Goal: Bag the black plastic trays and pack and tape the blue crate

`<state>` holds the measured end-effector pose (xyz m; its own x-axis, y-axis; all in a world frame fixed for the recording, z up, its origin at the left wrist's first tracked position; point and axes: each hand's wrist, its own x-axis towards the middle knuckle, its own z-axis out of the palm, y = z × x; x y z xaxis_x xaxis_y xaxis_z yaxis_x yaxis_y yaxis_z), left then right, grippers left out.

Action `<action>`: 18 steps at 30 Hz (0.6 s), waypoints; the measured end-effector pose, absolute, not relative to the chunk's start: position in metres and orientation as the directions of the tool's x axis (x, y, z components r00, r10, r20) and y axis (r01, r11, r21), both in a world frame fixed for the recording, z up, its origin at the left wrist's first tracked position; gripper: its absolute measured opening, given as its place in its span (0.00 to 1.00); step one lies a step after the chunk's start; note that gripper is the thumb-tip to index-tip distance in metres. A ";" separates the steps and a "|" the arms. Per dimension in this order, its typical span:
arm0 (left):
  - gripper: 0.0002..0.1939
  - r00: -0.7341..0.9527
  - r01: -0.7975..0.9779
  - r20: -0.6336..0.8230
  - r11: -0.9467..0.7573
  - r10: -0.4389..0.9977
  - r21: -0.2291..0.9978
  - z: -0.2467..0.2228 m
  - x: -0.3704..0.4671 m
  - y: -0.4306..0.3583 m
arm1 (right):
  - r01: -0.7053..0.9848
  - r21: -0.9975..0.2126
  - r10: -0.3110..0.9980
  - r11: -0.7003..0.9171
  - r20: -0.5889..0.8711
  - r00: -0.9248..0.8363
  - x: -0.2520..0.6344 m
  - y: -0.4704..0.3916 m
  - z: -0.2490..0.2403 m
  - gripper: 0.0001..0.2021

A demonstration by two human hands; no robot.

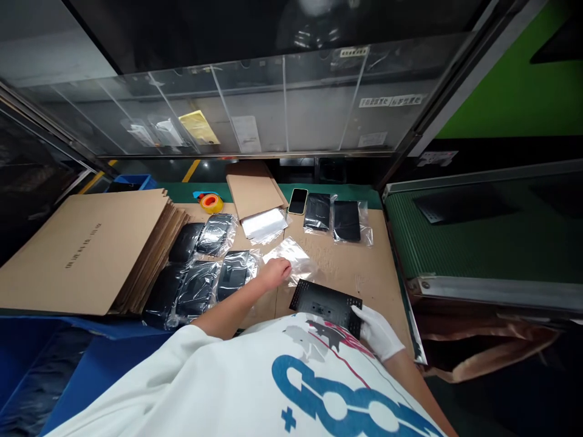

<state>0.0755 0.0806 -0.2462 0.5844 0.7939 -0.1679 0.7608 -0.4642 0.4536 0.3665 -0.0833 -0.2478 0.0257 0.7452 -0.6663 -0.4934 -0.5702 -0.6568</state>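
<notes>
My bare left hand (pixel 275 273) is closed, its fingertips pinched on a clear plastic bag (pixel 295 255) near the middle of the table. In a white glove, my right hand (pixel 377 332) grips the right end of a black perforated plastic panel (pixel 321 302), held close to my shirt. The panel's near edge is partly hidden by the shirt. Left of my left hand lie several black parts in clear bags, among them a bagged black part (pixel 233 275). Beyond the hands is a stack of flat clear bags (pixel 264 224).
A stack of cardboard sheets (pixel 77 249) stands at the left above a blue bin (pixel 104 370). Toward the back are yellow tape (pixel 211 203), a phone (pixel 298 201) and two bagged black parts (pixel 347 220). A green conveyor belt (pixel 483 233) runs at the right.
</notes>
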 end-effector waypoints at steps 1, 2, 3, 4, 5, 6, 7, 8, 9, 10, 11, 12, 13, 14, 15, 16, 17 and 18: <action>0.14 0.563 0.770 -0.182 -0.433 0.806 0.468 -0.249 0.076 0.079 | -0.489 -0.636 0.719 -0.597 -0.694 0.025 0.370 -0.085 -0.251 0.16; 0.14 0.547 0.777 -0.197 -0.405 0.814 0.482 -0.252 0.078 0.077 | -0.486 -0.622 0.697 -0.615 -0.717 0.036 0.374 -0.087 -0.256 0.16; 0.14 0.536 0.780 -0.213 -0.382 0.817 0.496 -0.255 0.080 0.073 | -0.483 -0.616 0.680 -0.623 -0.731 0.056 0.376 -0.089 -0.261 0.17; 0.16 0.532 0.779 -0.229 -0.366 0.815 0.510 -0.258 0.084 0.068 | -0.480 -0.614 0.668 -0.626 -0.740 0.075 0.378 -0.091 -0.267 0.17; 0.18 0.535 0.775 -0.242 -0.356 0.809 0.522 -0.261 0.090 0.062 | -0.479 -0.616 0.663 -0.626 -0.744 0.090 0.379 -0.093 -0.274 0.17; 0.20 0.541 0.770 -0.254 -0.351 0.802 0.533 -0.264 0.097 0.055 | -0.478 -0.614 0.656 -0.628 -0.748 0.098 0.378 -0.096 -0.281 0.17; 0.21 0.547 0.765 -0.263 -0.347 0.795 0.543 -0.266 0.105 0.048 | -0.478 -0.612 0.652 -0.630 -0.751 0.102 0.377 -0.098 -0.287 0.17; 0.22 0.555 0.760 -0.273 -0.346 0.786 0.550 -0.269 0.114 0.041 | -0.479 -0.611 0.651 -0.631 -0.752 0.102 0.375 -0.100 -0.292 0.18; 0.23 0.560 0.761 -0.286 -0.347 0.777 0.549 -0.272 0.124 0.034 | -0.479 -0.611 0.652 -0.630 -0.751 0.102 0.373 -0.102 -0.296 0.18; 0.24 0.561 0.767 -0.301 -0.347 0.771 0.540 -0.274 0.133 0.028 | -0.478 -0.614 0.655 -0.628 -0.749 0.102 0.370 -0.104 -0.298 0.18; 0.25 0.557 0.777 -0.316 -0.348 0.768 0.525 -0.276 0.142 0.024 | -0.473 -0.621 0.660 -0.625 -0.744 0.104 0.367 -0.105 -0.300 0.17; 0.25 0.550 0.788 -0.330 -0.347 0.767 0.508 -0.279 0.150 0.020 | -0.466 -0.630 0.667 -0.622 -0.737 0.108 0.364 -0.106 -0.300 0.16; 0.25 0.540 0.800 -0.341 -0.344 0.769 0.491 -0.281 0.157 0.018 | -0.454 -0.642 0.674 -0.618 -0.730 0.113 0.363 -0.106 -0.300 0.15; 0.23 0.529 0.811 -0.350 -0.338 0.773 0.479 -0.283 0.161 0.017 | -0.440 -0.654 0.682 -0.615 -0.721 0.119 0.362 -0.107 -0.299 0.14; 0.21 0.516 0.818 -0.354 -0.326 0.780 0.473 -0.285 0.164 0.017 | -0.425 -0.667 0.690 -0.612 -0.713 0.124 0.363 -0.108 -0.298 0.13; 0.17 0.505 0.823 -0.357 -0.314 0.786 0.473 -0.287 0.166 0.018 | -0.410 -0.679 0.700 -0.609 -0.703 0.125 0.365 -0.109 -0.296 0.13; 0.15 0.496 0.826 -0.358 -0.303 0.791 0.475 -0.289 0.166 0.019 | -0.396 -0.693 0.713 -0.603 -0.690 0.124 0.370 -0.111 -0.295 0.13; 0.13 0.488 0.828 -0.357 -0.293 0.797 0.478 -0.290 0.166 0.020 | -0.382 -0.708 0.728 -0.594 -0.675 0.119 0.376 -0.113 -0.293 0.13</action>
<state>0.1660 0.0198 -0.2902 0.4880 0.7965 -0.3570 0.8280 -0.2930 0.4780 0.3763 -0.1131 -0.2929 0.1190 0.7283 -0.6748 -0.3822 -0.5937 -0.7081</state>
